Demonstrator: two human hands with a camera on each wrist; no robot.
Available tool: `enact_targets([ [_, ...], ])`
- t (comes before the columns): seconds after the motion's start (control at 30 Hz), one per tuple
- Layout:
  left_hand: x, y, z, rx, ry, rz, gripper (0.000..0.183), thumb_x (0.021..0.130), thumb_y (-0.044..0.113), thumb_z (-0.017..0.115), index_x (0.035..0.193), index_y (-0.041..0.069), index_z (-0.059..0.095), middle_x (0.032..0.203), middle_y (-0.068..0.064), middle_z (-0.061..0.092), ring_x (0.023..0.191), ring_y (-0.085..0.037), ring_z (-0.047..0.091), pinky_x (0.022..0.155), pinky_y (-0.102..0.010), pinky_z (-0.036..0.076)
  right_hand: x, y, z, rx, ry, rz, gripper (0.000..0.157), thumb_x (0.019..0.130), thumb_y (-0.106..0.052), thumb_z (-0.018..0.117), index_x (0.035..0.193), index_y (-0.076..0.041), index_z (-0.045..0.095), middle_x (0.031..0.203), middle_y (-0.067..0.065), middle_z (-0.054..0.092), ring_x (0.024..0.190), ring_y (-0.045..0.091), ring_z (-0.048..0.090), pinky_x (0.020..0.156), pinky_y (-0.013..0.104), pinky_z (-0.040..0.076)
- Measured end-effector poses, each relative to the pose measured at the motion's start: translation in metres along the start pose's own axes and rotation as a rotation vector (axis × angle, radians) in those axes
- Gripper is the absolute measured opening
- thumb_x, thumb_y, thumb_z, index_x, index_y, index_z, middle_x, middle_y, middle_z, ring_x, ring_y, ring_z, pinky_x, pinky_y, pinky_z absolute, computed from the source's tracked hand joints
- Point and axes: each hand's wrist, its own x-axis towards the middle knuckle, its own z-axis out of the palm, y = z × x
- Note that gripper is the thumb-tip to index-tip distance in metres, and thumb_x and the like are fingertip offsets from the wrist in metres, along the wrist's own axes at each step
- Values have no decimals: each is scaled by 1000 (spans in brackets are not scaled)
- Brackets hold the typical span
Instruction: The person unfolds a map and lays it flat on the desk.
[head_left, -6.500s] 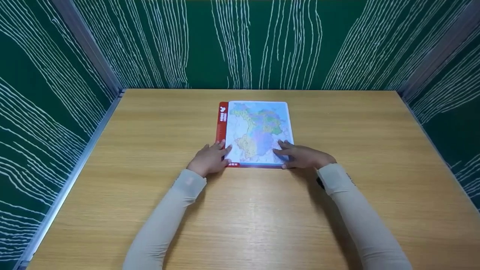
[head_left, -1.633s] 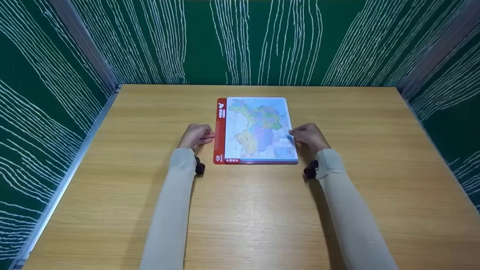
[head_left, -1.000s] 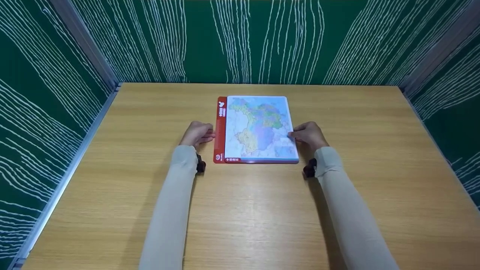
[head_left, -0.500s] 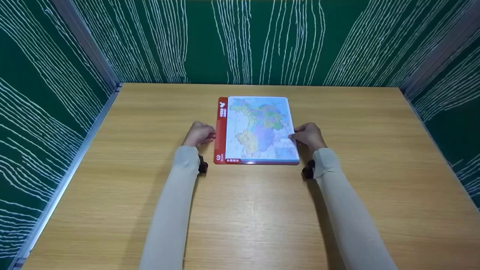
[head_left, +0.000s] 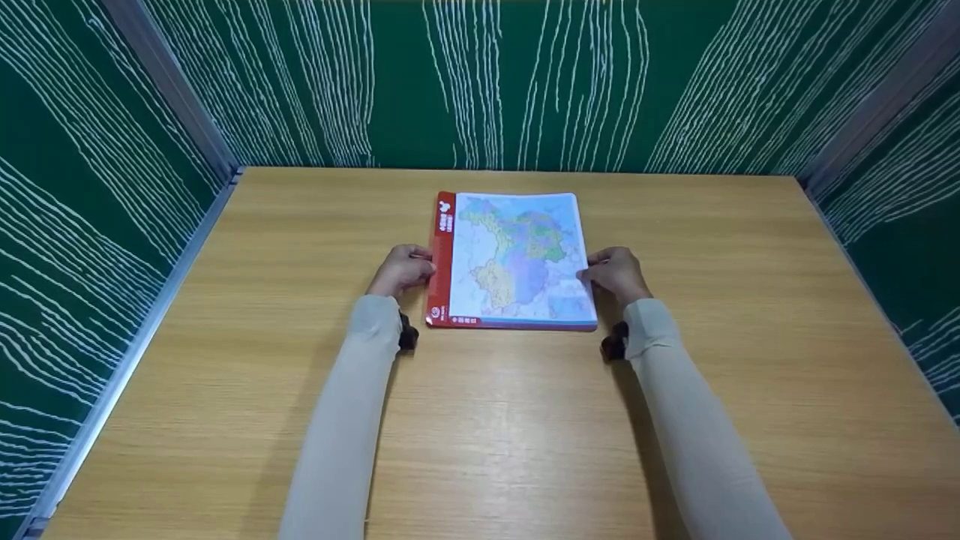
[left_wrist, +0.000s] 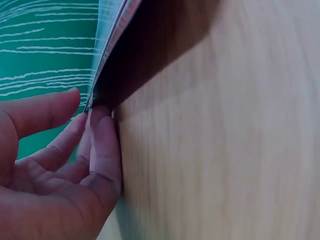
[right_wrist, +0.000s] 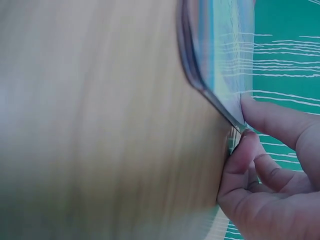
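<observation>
Gripping step imo, right fingers [right_wrist: 239, 162] pinching the map board [head_left: 517, 259], left fingers [left_wrist: 106, 145] curled under it, next needs level lifting.

We take this for a small booth-like workstation, since a broad wood-grain desk [head_left: 495, 435] runs up to white-streaked green walls [head_left: 412, 90] on three sides, with grey metal posts [head_left: 172, 82] standing at its two far corners.

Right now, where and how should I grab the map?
Probably pinch the map at its red left edge and right edge, from both sides: it's broad and thin, and the left edge is raised off the table, leaving room underneath.
</observation>
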Motion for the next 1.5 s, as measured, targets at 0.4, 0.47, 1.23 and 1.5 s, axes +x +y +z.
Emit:
enact_targets([
  [0.4, 5, -4, 0, 31, 13, -14, 41, 88, -5, 56, 129, 0, 53, 127, -17, 58, 98, -20, 62, 82, -28, 53, 0, 1, -1, 12, -21, -12, 16, 87, -8, 68, 100, -1, 64, 81, -1, 59, 69, 9, 52, 62, 21, 46],
  [0.47, 4, -4, -1, 32, 13, -13, 41, 88, -6, 56, 129, -1, 53, 127, -18, 59, 99, -20, 62, 85, -29, 53, 0, 1, -1, 20, -23, 7, 12, 87, -9, 68, 96, -3, 62, 81, -1, 58, 70, 11, 51, 63, 22, 45],
  [1.23, 0, -7, 3, 53, 16, 13, 36, 88, -1, 60, 124, -2, 56, 117, -15, 60, 86, -15, 60, 72, -23, 52, -1, 7, -3, 14, -29, -48, 20, 89, -11, 65, 104, -1, 56, 97, 5, 56, 76, 9, 58, 66, 20, 50],
  [1.5, -5, -4, 4, 84, 24, 6, 33, 87, -4, 58, 120, -3, 56, 108, -12, 59, 81, -15, 57, 66, -23, 50, 1, 6, -2, 45, -25, -22, 18, 89, -10, 64, 103, -1, 58, 94, 6, 56, 74, 10, 56, 64, 20, 50],
])
